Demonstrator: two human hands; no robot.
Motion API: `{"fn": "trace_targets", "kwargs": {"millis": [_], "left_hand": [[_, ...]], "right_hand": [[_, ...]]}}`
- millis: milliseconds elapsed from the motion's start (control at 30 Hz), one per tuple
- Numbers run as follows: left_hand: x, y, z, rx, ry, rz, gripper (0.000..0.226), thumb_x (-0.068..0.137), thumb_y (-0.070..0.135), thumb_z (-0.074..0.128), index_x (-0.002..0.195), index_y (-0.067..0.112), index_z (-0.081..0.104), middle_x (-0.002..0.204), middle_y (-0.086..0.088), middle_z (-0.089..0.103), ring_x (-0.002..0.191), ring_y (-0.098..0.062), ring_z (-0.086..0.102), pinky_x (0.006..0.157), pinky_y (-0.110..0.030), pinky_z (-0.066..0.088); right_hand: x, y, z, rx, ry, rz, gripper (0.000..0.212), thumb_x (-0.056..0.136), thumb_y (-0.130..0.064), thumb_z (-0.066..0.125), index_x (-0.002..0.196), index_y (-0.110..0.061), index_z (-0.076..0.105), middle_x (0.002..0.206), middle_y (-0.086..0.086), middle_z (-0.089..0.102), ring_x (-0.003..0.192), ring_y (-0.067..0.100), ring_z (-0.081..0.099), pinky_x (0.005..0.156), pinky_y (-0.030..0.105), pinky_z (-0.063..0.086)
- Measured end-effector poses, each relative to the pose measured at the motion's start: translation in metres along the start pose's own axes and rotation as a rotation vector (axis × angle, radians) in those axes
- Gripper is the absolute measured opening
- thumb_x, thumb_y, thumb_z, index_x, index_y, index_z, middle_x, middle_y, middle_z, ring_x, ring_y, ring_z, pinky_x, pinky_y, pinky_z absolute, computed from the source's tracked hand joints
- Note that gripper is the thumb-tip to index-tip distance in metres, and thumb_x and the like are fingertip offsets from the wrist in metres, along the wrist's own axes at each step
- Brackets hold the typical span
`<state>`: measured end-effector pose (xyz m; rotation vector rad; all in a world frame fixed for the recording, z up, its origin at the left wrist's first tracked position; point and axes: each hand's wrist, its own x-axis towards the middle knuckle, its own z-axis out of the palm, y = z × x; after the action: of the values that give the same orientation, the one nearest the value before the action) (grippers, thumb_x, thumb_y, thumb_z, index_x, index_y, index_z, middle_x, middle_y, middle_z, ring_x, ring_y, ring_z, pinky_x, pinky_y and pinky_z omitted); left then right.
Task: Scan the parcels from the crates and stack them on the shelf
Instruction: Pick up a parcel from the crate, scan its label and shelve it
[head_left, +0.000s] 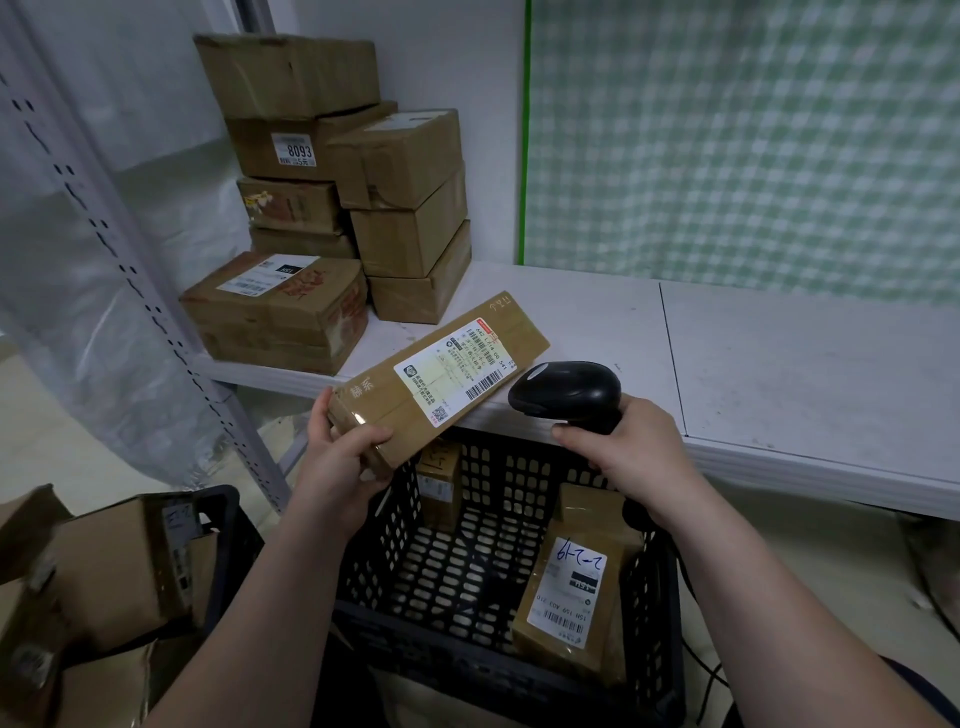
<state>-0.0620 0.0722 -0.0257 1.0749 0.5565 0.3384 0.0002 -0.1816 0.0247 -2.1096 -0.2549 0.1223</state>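
The parcel (436, 379) is a long, slim cardboard box wrapped in clear tape. One hand carries it by its near end with the rest hanging free, so it is probably light and stiff enough not to sag. The tape looks glossy and may be a little slippery, so a pinch across the short end, or a grip round the long edges, seems the safest hold. Either one keeps the label (457, 374) uncovered.

The left hand (343, 457) grips that near end. Its thumb lies on the top face and its fingers (319, 415) curl round the far edge. From there the parcel runs up and to the right, tilted, above the crate (395, 540) and over the front edge of the shelf (779, 364). The label faces up, and its barcode (485, 385) is on the side away from the left fingers.

The right hand (634, 457) is wrapped round the handle of the scanner (566, 395), with its forefinger along the front. The scanner head sits just beside the barcode end and is not clearly touching the parcel. I judge this to be the scanning step.

Below both sets of fingers, two more parcels lie in the crate. One (571, 587) leans under the right wrist and the other (439, 483) stands at the back. The stacked boxes (363, 182) are well beyond the left fingers, at the shelf's left end. The bare shelf to their right would take this parcel.
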Motion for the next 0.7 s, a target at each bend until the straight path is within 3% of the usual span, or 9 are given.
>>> {"fn": "trace_targets", "kwargs": {"millis": [200,400,500,633,700], "left_hand": [[-0.001,0.0,0.0,-0.014,0.01,-0.012,0.076,0.082,-0.005,0.059,0.14,0.039,0.037,0.135,-0.005,0.051,0.108,-0.032,0.056,0.069,-0.041,0.048],[-0.001,0.016,0.011,-0.07,0.022,-0.016,0.065,0.087,0.001,0.059,0.14,0.031,0.038,0.122,-0.005,0.057,0.101,-0.03,0.061,0.07,-0.045,0.054],[0.005,0.041,0.024,-0.099,0.017,0.016,0.063,0.087,0.008,0.063,0.142,0.027,0.036,0.115,-0.007,0.062,0.091,-0.026,0.065,0.062,-0.04,0.057],[0.014,0.089,0.052,-0.134,0.024,0.098,0.071,0.085,0.014,0.068,0.144,0.029,0.032,0.109,-0.007,0.064,0.096,-0.025,0.068,0.081,-0.044,0.057],[0.021,0.116,0.067,-0.179,0.011,0.122,0.067,0.084,0.016,0.07,0.14,0.027,0.037,0.112,-0.008,0.066,0.095,-0.025,0.07,0.08,-0.045,0.058]], "right_hand": [[0.001,0.0,0.002,-0.021,-0.011,-0.002,0.02,0.078,-0.029,0.077,0.093,-0.025,0.066,0.079,-0.011,0.062,0.077,0.006,0.057,0.06,0.016,0.04],[0.008,-0.005,0.003,0.053,-0.014,-0.006,0.022,0.078,-0.032,0.076,0.095,-0.025,0.064,0.075,-0.008,0.061,0.08,0.016,0.061,0.067,0.026,0.043],[0.019,-0.018,0.001,0.068,-0.004,-0.032,0.02,0.078,-0.03,0.075,0.094,-0.026,0.064,0.084,-0.006,0.065,0.086,0.019,0.065,0.077,0.034,0.052],[0.039,-0.042,-0.004,0.093,0.029,-0.059,0.018,0.077,-0.024,0.073,0.092,-0.022,0.064,0.087,-0.003,0.067,0.086,0.022,0.066,0.076,0.035,0.052],[0.051,-0.055,-0.007,0.092,0.034,-0.08,0.017,0.077,-0.022,0.072,0.091,-0.021,0.064,0.087,-0.002,0.067,0.086,0.023,0.066,0.077,0.037,0.052]]}}
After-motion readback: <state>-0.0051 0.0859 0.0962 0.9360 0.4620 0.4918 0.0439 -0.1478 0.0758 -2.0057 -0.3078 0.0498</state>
